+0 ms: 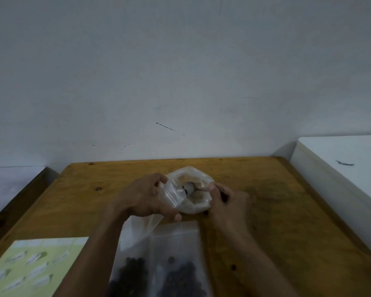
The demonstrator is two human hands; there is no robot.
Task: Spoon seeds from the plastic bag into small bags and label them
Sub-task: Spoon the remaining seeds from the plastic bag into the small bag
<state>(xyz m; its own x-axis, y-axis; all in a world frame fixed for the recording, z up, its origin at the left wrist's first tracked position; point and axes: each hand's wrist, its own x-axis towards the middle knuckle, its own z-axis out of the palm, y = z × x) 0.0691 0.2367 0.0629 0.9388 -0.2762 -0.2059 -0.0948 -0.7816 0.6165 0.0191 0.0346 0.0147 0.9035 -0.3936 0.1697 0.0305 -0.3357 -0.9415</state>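
My left hand (145, 197) grips the rim of a small clear bag (196, 200) and holds its mouth wide open above the wooden table (276, 202). My right hand (228, 200) pinches the handle of a spoon (190, 188) whose bowl is inside the bag's mouth, with a few dark seeds on it. Close to me lies the larger clear plastic bag (176, 236) with two heaps of dark seeds (180, 277) inside. Part of the small bag hangs down under my left hand.
A green sheet printed with white shapes (36, 264) lies at the table's near left. A white box or cabinet (347, 168) stands along the right side. A pale wall rises behind the table's far edge. A lower surface (11, 185) sits to the left.
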